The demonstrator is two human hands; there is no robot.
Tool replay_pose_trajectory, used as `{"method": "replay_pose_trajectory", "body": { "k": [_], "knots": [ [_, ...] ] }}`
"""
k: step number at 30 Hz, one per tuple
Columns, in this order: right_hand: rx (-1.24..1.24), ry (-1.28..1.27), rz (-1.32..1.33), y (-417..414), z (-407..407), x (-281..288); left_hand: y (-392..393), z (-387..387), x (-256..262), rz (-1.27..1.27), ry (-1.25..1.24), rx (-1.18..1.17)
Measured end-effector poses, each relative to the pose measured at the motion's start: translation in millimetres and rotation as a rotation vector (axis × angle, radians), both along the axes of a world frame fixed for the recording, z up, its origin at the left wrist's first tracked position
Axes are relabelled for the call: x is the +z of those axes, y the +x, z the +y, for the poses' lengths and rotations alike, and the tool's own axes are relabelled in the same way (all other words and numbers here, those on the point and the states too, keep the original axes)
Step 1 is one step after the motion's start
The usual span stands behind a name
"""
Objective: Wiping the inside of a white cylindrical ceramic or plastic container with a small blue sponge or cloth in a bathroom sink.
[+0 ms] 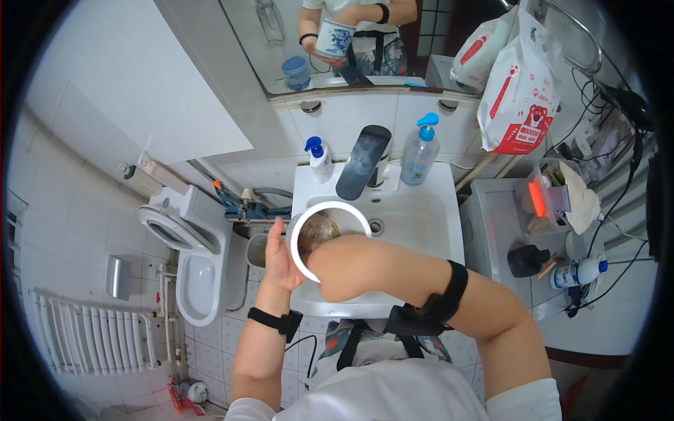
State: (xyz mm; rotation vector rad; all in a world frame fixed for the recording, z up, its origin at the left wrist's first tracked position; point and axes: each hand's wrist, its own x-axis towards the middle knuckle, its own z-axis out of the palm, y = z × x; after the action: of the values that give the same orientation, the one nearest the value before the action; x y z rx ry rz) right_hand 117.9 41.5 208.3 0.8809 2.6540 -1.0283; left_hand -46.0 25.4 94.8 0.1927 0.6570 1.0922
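Observation:
A white ceramic pot (pixel 359 217) is tilted over the front left of the white washbasin (pixel 421 231), and brownish stains mark its inner wall. My left hand (pixel 281 260) supports the pot from its left side, thumb pointing up. Down inside the opening goes my right hand (pixel 329 266); its fingers are hidden, so what they hold cannot be seen. The mirror (pixel 442 31) reflects blue floral decoration on the pot's outside. Behind the pot stands a faucet (pixel 363 162) with a wide dark top, over the basin's drain (pixel 376 227).
A white pump bottle (pixel 320 164) and a clear blue-topped pump bottle (pixel 418 158) flank the faucet. A toilet (pixel 197 287) and a small bin (pixel 257 250) are left. At right are a hanging bag (pixel 521 100), a plastic box (pixel 545 205) and loose cables.

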Motion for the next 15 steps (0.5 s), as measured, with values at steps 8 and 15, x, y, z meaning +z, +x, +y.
{"method": "replay_pose_trajectory", "body": {
  "k": [8, 15],
  "knots": [
    [-0.166, -0.067, 0.338, -6.3, -14.3, -19.1, 13.7, -8.9, -14.6, 0.001, 0.396, 0.085],
    [0.081, 0.081, 0.051, -14.0, -28.4, -13.8, 25.4, -24.3, 9.9, -0.334, 0.208, -0.054]
  ]
}}
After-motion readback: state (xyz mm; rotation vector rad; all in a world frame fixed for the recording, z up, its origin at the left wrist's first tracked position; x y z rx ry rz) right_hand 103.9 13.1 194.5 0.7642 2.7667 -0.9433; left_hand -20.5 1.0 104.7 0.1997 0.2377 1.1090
